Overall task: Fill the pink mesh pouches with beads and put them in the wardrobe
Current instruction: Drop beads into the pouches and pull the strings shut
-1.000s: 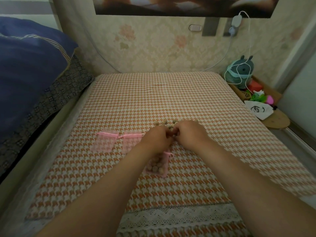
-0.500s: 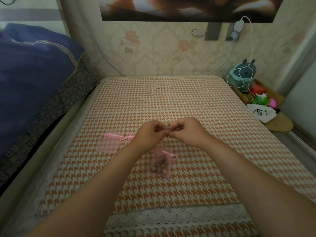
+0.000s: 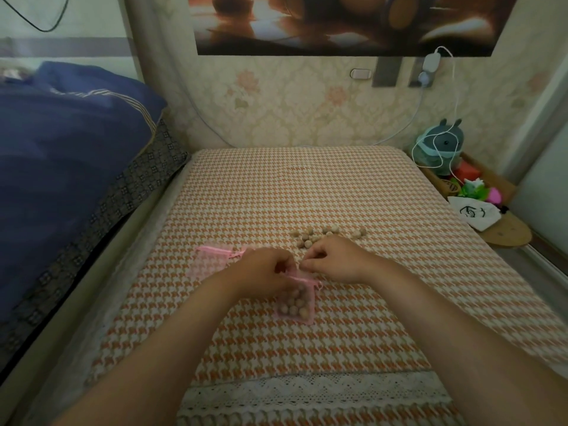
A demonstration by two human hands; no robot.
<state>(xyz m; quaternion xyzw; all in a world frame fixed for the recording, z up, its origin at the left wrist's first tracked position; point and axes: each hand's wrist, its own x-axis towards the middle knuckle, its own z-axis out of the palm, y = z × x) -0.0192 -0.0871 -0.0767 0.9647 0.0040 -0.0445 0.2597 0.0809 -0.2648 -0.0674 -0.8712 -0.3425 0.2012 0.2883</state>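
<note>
A pink mesh pouch (image 3: 295,304) holding several tan beads lies on the checked table cover (image 3: 338,333) at the centre. My left hand (image 3: 264,269) pinches the pouch's gathered top. My right hand (image 3: 335,260) rests just right of it, with its fingertips pinched together close to the pouch mouth and nothing visible between them. Loose tan beads (image 3: 325,235) are scattered just beyond my right hand. Empty pink pouches (image 3: 212,262) lie flat to the left, partly hidden by my left hand. No wardrobe is in view.
A bed with a blue quilt (image 3: 61,167) runs along the left. At the right, a low shelf holds a teal plush toy (image 3: 442,146), a white cable and a white drawstring bag (image 3: 473,212). A papered wall closes the far side.
Both hands were pinched together above the pouch. They have since dropped towards the table and moved slightly apart, uncovering the loose beads behind them.
</note>
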